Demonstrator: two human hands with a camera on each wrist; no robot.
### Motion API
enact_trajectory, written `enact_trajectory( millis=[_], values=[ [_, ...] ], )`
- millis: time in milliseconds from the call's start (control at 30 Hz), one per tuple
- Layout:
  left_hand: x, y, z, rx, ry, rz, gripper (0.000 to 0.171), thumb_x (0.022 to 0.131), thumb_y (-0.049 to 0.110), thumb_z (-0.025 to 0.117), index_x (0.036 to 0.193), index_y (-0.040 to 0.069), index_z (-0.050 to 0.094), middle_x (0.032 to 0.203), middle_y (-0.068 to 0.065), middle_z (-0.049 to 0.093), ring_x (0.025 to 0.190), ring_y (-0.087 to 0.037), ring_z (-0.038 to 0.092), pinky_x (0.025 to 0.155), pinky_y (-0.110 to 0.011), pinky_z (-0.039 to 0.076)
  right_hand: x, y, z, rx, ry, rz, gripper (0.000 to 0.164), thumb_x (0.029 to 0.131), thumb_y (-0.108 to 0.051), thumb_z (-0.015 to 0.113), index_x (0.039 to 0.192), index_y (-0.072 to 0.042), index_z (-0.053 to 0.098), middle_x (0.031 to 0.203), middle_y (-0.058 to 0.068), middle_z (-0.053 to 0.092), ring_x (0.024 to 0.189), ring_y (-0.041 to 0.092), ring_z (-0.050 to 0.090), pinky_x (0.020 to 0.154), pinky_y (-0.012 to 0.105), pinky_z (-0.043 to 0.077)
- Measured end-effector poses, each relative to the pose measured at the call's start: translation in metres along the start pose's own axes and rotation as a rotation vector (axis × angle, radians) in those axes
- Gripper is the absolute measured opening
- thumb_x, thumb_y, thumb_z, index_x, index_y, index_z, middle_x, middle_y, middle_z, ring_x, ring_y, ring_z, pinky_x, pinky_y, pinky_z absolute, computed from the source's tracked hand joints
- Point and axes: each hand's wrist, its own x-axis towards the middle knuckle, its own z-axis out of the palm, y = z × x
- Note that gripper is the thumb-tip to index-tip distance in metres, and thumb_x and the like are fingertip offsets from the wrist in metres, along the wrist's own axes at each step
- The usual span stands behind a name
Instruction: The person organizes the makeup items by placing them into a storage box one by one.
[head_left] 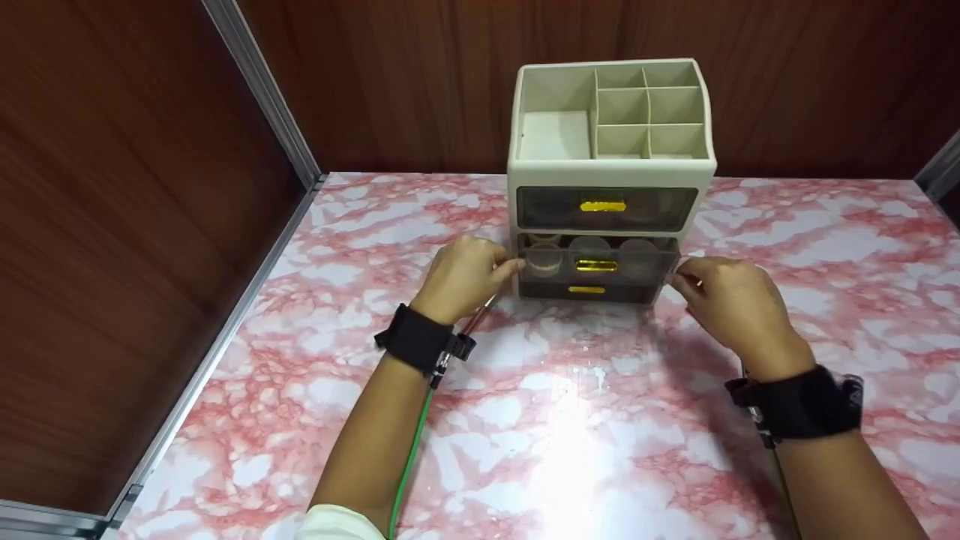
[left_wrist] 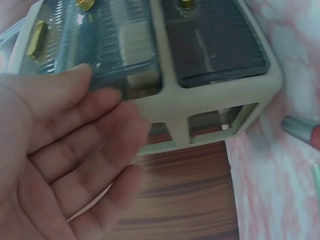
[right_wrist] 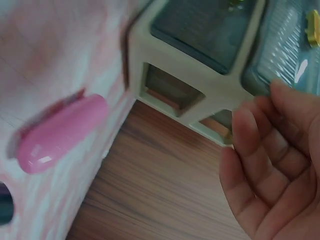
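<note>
A cream organizer cabinet [head_left: 611, 174] stands against the back wall, with smoky clear drawers and gold handles. Its middle drawer [head_left: 596, 277] is pulled partly out, and several round things show inside it. At the drawer's left front edge, the left hand [head_left: 465, 277] pinches with thumb and forefinger. The right hand [head_left: 731, 304] pinches the opposite edge in the same way. In the left wrist view, the thumb lies over the drawer front, the other fingers bent beside the cabinet. The right wrist view has the right thumb at the drawer's corner.
The upper drawer [head_left: 551, 208] and lower drawer [head_left: 544, 290] are in the cabinet. Open compartments [head_left: 622, 105] top it. A reddish stick [head_left: 480, 315] lies by the left wrist. A pink rounded object [right_wrist: 65, 132] lies on the marbled table [head_left: 360, 225]. Wooden panels [head_left: 135, 187] enclose the table.
</note>
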Motion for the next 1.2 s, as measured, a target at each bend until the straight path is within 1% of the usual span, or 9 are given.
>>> enact_trajectory(
  millis=[133, 267, 500, 633, 800, 933, 1000, 1133, 1200],
  values=[
    [0.002, -0.003, 0.006, 0.030, 0.054, -0.027, 0.041, 0.084, 0.050, 0.052, 0.054, 0.022, 0.058, 0.051, 0.008, 0.048, 0.050, -0.009, 0.045, 0.044, -0.028, 0.035, 0.000, 0.002, 0.007, -0.005, 0.057, 0.016, 0.027, 0.086, -0.029, 0.059, 0.063, -0.017, 0.053, 0.051, -0.005, 0.042, 0.046, 0.015, 0.042, 0.046, 0.032, 0.031],
    [0.003, -0.004, 0.011, 0.051, 0.112, -0.046, 0.048, 0.084, 0.051, 0.051, 0.047, 0.021, 0.049, 0.047, 0.008, 0.045, 0.048, -0.010, 0.045, 0.043, -0.029, 0.036, -0.002, 0.003, 0.014, 0.002, 0.121, 0.023, 0.033, 0.087, -0.029, 0.057, 0.059, -0.016, 0.048, 0.050, -0.003, 0.038, 0.046, 0.016, 0.038, 0.045, 0.033, 0.029],
    [0.004, -0.004, 0.019, 0.099, 0.212, -0.048, 0.049, 0.085, 0.049, 0.051, 0.044, 0.021, 0.045, 0.045, 0.008, 0.044, 0.045, -0.010, 0.044, 0.041, -0.032, 0.036, -0.003, 0.005, 0.023, 0.013, 0.142, 0.061, 0.036, 0.090, -0.034, 0.051, 0.061, -0.013, 0.051, 0.052, 0.001, 0.046, 0.050, 0.026, 0.051, 0.045, 0.042, 0.035],
    [0.005, -0.003, 0.023, 0.117, 0.247, -0.059, 0.050, 0.085, 0.049, 0.051, 0.044, 0.021, 0.045, 0.044, 0.007, 0.044, 0.043, -0.011, 0.044, 0.040, -0.032, 0.036, -0.003, 0.007, 0.025, 0.008, 0.129, 0.075, 0.038, 0.091, -0.036, 0.050, 0.060, -0.013, 0.049, 0.051, 0.002, 0.046, 0.050, 0.028, 0.051, 0.044, 0.044, 0.035],
    [0.007, -0.005, 0.027, 0.148, 0.263, -0.077, 0.050, 0.085, 0.051, 0.049, 0.046, 0.021, 0.046, 0.046, 0.007, 0.045, 0.044, -0.013, 0.046, 0.040, -0.034, 0.038, -0.003, 0.010, 0.025, 0.002, 0.116, 0.089, 0.038, 0.090, -0.037, 0.049, 0.061, -0.014, 0.047, 0.049, 0.001, 0.040, 0.046, 0.025, 0.045, 0.044, 0.041, 0.033],
    [0.007, -0.007, 0.027, 0.146, 0.260, -0.080, 0.049, 0.085, 0.052, 0.049, 0.047, 0.021, 0.047, 0.046, 0.007, 0.046, 0.044, -0.012, 0.046, 0.041, -0.034, 0.038, -0.002, 0.009, 0.026, 0.001, 0.128, 0.076, 0.037, 0.090, -0.035, 0.050, 0.061, -0.012, 0.049, 0.050, 0.003, 0.045, 0.049, 0.029, 0.051, 0.044, 0.044, 0.034],
    [0.006, -0.007, 0.027, 0.129, 0.249, -0.078, 0.046, 0.084, 0.050, 0.051, 0.048, 0.022, 0.048, 0.047, 0.008, 0.046, 0.045, -0.011, 0.046, 0.041, -0.033, 0.038, -0.001, 0.007, 0.025, -0.012, 0.124, 0.066, 0.038, 0.090, -0.034, 0.051, 0.059, -0.013, 0.047, 0.048, 0.003, 0.043, 0.046, 0.029, 0.049, 0.043, 0.044, 0.034],
    [0.007, -0.010, 0.024, 0.060, 0.224, -0.080, 0.028, 0.081, 0.043, 0.060, 0.064, 0.021, 0.062, 0.058, 0.010, 0.056, 0.053, -0.009, 0.051, 0.046, -0.032, 0.040, -0.001, 0.000, 0.025, -0.002, 0.102, 0.034, 0.039, 0.090, -0.034, 0.051, 0.056, -0.015, 0.046, 0.046, 0.000, 0.039, 0.041, 0.023, 0.041, 0.040, 0.039, 0.032],
    [0.008, -0.011, 0.021, -0.008, 0.210, -0.085, 0.017, 0.080, 0.036, 0.064, 0.076, 0.021, 0.067, 0.067, 0.010, 0.061, 0.060, -0.009, 0.055, 0.051, -0.030, 0.042, -0.001, -0.004, 0.026, 0.065, 0.059, 0.059, 0.038, 0.089, -0.037, 0.051, 0.059, -0.015, 0.053, 0.047, -0.001, 0.044, 0.042, 0.020, 0.041, 0.041, 0.036, 0.034]
  ],
)
